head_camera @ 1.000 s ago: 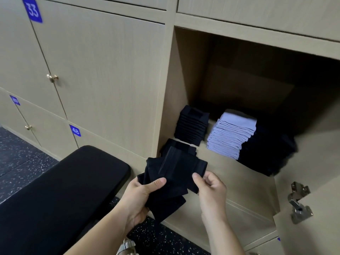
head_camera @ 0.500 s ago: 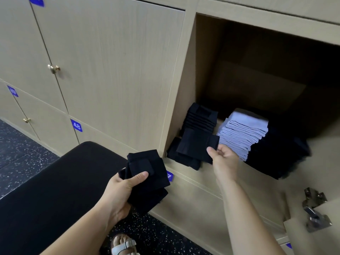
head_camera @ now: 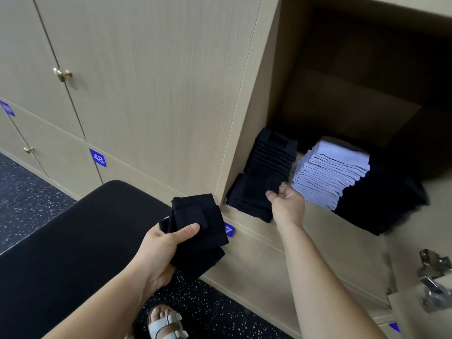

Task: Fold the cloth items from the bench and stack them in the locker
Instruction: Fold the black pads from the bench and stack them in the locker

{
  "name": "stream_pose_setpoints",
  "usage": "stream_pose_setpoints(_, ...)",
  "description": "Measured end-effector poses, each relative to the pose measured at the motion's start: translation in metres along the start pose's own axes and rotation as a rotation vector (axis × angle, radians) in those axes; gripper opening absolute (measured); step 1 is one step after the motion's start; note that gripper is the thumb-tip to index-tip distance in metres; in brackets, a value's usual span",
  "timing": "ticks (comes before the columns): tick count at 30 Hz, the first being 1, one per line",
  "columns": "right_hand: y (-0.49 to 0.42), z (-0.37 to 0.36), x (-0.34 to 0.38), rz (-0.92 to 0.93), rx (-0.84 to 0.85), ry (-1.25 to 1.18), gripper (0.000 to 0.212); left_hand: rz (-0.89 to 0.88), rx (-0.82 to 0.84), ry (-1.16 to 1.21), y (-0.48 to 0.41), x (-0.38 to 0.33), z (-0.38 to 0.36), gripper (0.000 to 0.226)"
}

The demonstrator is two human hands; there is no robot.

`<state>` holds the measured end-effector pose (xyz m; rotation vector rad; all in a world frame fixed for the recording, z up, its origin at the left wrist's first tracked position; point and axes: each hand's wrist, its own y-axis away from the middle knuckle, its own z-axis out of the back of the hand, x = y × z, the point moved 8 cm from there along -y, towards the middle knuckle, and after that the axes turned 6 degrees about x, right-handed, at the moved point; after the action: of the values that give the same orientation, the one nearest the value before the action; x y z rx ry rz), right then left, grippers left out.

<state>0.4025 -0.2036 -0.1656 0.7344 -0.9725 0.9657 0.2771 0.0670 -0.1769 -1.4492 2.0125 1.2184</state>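
Note:
My left hand [head_camera: 163, 250] grips a bundle of folded black cloths [head_camera: 198, 228] over the gap between the black bench [head_camera: 73, 241] and the lockers. My right hand [head_camera: 287, 204] reaches into the open locker [head_camera: 276, 94] and pinches the edge of a folded black cloth [head_camera: 252, 199] lying on a low pile at the front left of the shelf. Behind that pile stands a taller stack of black cloths [head_camera: 274, 155]. To its right are a pale blue stack [head_camera: 330, 172] and a dark stack [head_camera: 386, 199].
Closed locker doors with brass knobs [head_camera: 62, 74] and blue number tags [head_camera: 97, 157] fill the left. The open door's metal hinge [head_camera: 433, 277] sticks out at lower right. A sandalled foot [head_camera: 166, 322] stands on the dark speckled floor below.
My right hand carried one black cloth from the bundle into the locker and lowered it onto the front-left pile. My left hand kept the rest and drew back toward the bench.

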Motion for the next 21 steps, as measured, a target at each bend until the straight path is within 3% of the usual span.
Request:
stream_pose_setpoints(3, 0.008, -0.002, 0.009, 0.124, -0.026, 0.268, 0.032, 0.007, 0.004, -0.008, -0.001, 0.003, 0.003, 0.049)
stream_pose_setpoints(5, 0.014, -0.009, 0.005, 0.144, 0.05, 0.186, 0.049, 0.004, 0.002, -0.014, -0.001, 0.004, 0.006, 0.05)
stream_pose_setpoints(8, 0.026, -0.021, -0.011, 0.023, 0.19, -0.051, 0.075, 0.005, 0.0, -0.018, -0.001, 0.004, 0.007, 0.05)
stream_pose_setpoints(12, 0.031, -0.025, -0.013, 0.034, 0.209, 0.001, 0.051, 0.009, 0.0, -0.022, 0.0, 0.005, 0.004, 0.05)
stream_pose_setpoints(16, 0.034, -0.035, -0.007, 0.042, 0.206, 0.083, 0.074, 0.011, 0.013, -0.017, 0.001, 0.004, 0.001, 0.045)
stream_pose_setpoints(21, 0.028, -0.035, -0.007, 0.001, 0.177, 0.109, 0.081, 0.008, 0.01, -0.021, -0.001, 0.004, 0.004, 0.044)
